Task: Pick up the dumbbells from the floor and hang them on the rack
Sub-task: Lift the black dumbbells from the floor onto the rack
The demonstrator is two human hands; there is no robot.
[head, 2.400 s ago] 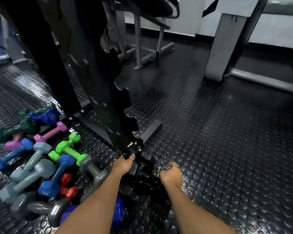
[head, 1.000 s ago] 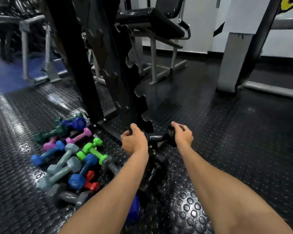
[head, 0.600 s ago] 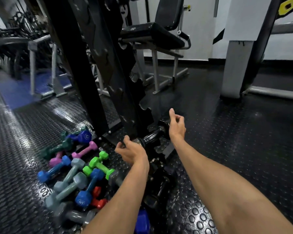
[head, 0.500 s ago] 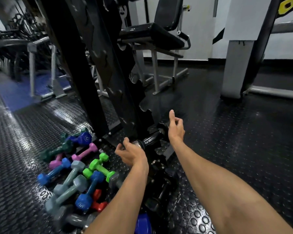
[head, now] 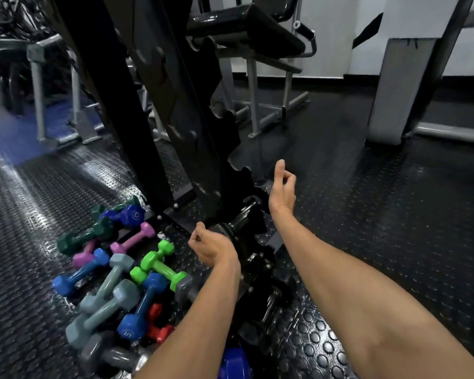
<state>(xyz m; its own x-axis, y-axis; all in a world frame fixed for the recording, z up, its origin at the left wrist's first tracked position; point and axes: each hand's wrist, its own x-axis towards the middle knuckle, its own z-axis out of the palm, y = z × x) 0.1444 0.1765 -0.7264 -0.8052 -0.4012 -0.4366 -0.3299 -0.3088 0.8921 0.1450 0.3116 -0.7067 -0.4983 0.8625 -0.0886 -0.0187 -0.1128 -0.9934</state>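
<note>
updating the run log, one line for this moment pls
black dumbbell on rack low notch | left hand beside it | right hand open

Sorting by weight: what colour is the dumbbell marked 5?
Blue, seen in the head view: the dumbbell marked 5 lies among the floor pile.

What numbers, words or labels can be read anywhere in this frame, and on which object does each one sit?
"5": on the end face of the blue dumbbell lying in the floor pile, near its lower head.
A round mark on the end of the dark blue dumbbell beside the rack base: too blurred to read.
Nothing else legible; the black dumbbell by the left hand shows no readable marking.
</note>
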